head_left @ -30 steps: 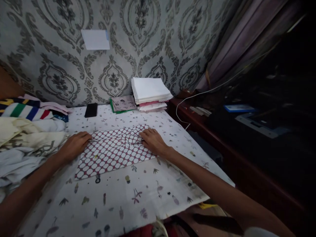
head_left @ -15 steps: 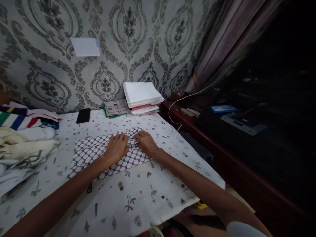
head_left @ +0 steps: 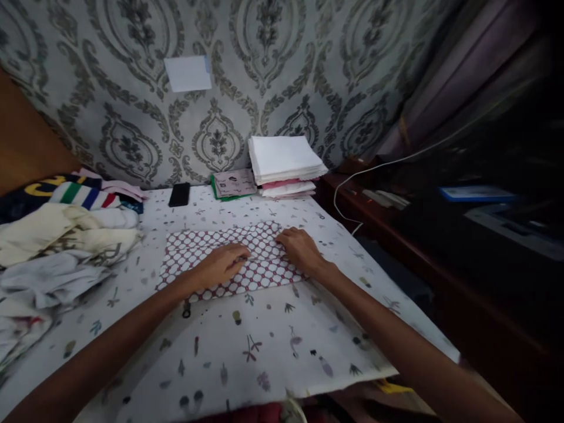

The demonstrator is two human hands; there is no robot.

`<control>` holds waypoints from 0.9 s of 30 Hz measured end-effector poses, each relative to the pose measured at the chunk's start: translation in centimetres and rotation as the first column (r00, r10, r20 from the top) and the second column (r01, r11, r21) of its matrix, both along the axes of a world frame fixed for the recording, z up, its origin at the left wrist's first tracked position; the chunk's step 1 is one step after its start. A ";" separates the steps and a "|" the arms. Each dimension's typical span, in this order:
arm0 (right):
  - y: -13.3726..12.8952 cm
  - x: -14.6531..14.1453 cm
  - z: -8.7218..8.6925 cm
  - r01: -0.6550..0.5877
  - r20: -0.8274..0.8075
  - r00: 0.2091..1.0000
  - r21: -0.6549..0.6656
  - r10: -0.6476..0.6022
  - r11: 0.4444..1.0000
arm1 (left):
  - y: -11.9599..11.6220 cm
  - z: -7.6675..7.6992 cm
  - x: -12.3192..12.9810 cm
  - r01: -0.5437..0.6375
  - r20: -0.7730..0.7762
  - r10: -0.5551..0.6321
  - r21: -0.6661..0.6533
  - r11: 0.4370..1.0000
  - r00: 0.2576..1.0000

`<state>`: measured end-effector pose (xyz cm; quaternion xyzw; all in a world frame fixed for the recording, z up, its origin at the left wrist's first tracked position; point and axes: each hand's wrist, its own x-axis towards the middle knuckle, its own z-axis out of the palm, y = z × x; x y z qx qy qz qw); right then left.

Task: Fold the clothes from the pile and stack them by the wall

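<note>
A folded white cloth with a red-and-dark lattice pattern (head_left: 189,245) lies flat on the patterned white cover (head_left: 273,352). My left hand (head_left: 222,265) rests on the middle of the cloth, its fingers stretched to the right and its thumb lower down. A small crease shows by those fingertips. Over the cloth's right end lies my right hand (head_left: 302,249), fingers lightly bent and touching the fabric. Neither hand visibly grips the cloth. Part of its lower left is hidden by my left forearm.
Crumpled clothes (head_left: 66,241) are heaped at the left. Along the wall lie a black phone (head_left: 180,194), a folded pinkish cloth (head_left: 235,183) and a stack of folded white cloths (head_left: 286,157). A white cable (head_left: 337,197) hangs beside the dark red furniture edge (head_left: 392,223) at right.
The view has turned left, shifting everything rightward. My hands have moved apart on the cloth: the left lies lower with fingers pointing right, the right nearer the cloth's right edge.
</note>
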<state>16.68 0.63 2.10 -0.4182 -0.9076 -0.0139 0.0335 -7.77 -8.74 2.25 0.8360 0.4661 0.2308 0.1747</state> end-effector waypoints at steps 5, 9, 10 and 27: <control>-1.6 -1.1 0.3 -0.196 -0.129 0.971 0.040 0.199 0.980 | -1.5 0.8 -8.7 -0.377 -0.260 0.367 0.011 0.926 0.893; -3.3 -3.4 0.4 -0.387 -0.136 0.915 -0.030 0.380 0.922 | -2.4 0.2 -13.5 -0.482 -0.503 0.447 0.068 0.873 0.739; -3.5 -4.1 0.3 -0.374 -0.111 0.923 -0.047 0.367 0.926 | -2.5 0.1 -13.9 -0.476 -0.533 0.438 0.075 0.876 0.724; -3.2 -4.8 0.0 -0.309 -0.354 0.907 -0.189 0.229 0.932 | -4.8 2.1 -13.5 -0.381 -0.584 0.332 0.041 0.924 0.741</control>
